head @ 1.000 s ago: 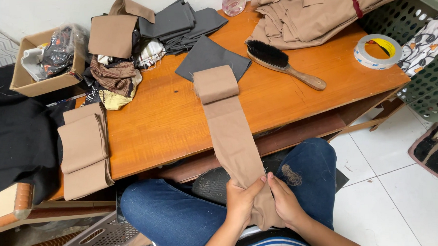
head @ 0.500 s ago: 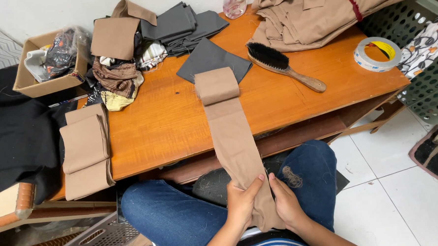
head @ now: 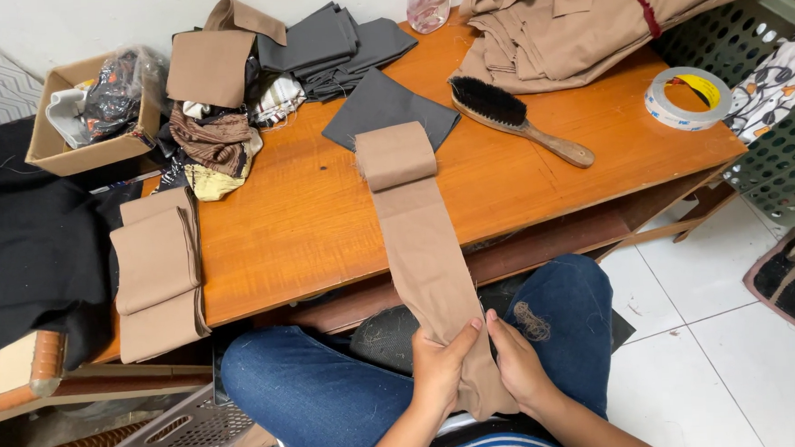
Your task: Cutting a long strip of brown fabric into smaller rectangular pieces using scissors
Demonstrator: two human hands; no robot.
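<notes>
A long tan fabric strip runs from the orange wooden table down over my lap; its far end is folded over on the tabletop. My left hand and my right hand both pinch the strip's near end, side by side, above my blue jeans. A folded stack of the same tan fabric lies at the table's left edge.
A wooden-handled brush, a roll of tape, dark grey cloth pieces, a heap of tan garments, a cardboard box and mixed scraps sit on the table. Green baskets stand right; a grey crate sits below left.
</notes>
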